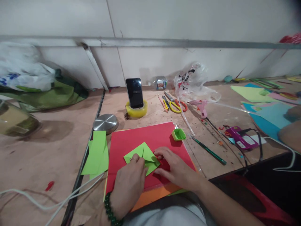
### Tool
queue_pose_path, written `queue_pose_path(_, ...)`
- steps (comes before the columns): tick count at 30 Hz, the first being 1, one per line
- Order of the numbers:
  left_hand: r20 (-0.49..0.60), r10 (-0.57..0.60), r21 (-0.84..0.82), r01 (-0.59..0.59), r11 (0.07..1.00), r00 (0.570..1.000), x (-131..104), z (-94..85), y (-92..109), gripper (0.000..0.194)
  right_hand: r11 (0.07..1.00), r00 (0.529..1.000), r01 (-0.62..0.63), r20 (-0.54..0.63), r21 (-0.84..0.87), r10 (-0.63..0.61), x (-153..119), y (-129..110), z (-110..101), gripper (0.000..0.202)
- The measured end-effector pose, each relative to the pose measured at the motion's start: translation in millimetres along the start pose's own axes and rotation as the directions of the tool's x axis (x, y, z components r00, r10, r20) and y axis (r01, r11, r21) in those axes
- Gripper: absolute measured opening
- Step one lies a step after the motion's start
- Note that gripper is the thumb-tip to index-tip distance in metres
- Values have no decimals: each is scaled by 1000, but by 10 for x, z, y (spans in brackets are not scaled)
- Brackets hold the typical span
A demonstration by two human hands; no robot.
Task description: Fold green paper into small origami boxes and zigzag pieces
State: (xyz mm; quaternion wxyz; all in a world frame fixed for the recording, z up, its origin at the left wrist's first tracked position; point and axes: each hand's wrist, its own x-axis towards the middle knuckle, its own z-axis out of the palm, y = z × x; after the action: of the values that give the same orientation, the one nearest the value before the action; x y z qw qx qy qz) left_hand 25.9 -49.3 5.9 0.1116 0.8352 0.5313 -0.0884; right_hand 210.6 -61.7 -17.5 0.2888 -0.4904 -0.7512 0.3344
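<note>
A light green sheet of folded paper [148, 152], creased toward its middle, lies on a red sheet of paper [131, 138]. My left hand [130, 180], with a ring and a green bead bracelet, presses curled fingers onto the folded paper's left and middle part, hiding some of it. At its right corner is my right hand [175, 166], thumb and fingers apart around the corner. A small green paper box [178, 135] sits at the red sheet's upper right. Green paper strips [96, 155] lie to the left.
A phone [134, 92] leans in a yellow tape roll [138, 112] behind a metal disc [105, 122]. Scissors [175, 105], a pink glue gun [201, 106], a green pen-like tool [208, 149] and a purple device [242, 138] with cables lie right. Another person's arm [290, 131] shows far right.
</note>
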Motion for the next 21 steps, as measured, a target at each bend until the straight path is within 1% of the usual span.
queue_pose_path(5, -19, 2, 1, -2, 1000, 1000, -4, 20, -12, 17, 1000, 1000, 30, -2, 9, -30, 17, 17, 0, 18)
queue_pose_path(7, -26, -2, -1, 2, 1000, 1000, -5, 22, -12, 17, 1000, 1000, 29, -9, 10, -29, 25, 26, 17, 15)
queue_pose_path(12, -36, -4, -2, 4, 1000, 999, -7, 20, 1, 15, 999, 999, -12, -31, -53, 10, 35, 24, 68, 21)
queue_pose_path(14, -64, -9, 10, 10, 1000, 998, -24, 37, 3, 14, 997, 999, -19, -33, -73, 16, 33, 18, 80, 24)
queue_pose_path(16, -121, -13, 37, 18, 999, 993, -61, 80, -11, 20, 997, 999, -16, -32, -80, 14, 30, 13, 83, 27)
queue_pose_path(18, -201, 30, 99, -10, 995, 979, -114, 144, -46, 38, 996, 1000, -16, -26, -90, 14, 28, 9, 81, 28)
queue_pose_path(20, -268, 161, 187, -113, 976, 950, -175, 214, -99, 56, 994, 1000, -23, -21, -105, 21, 28, 8, 78, 27)
queue_pose_path(21, -279, 237, 218, -179, 959, 930, -207, 246, -129, 58, 994, 999, -26, -23, -109, 24, 28, 9, 77, 26)
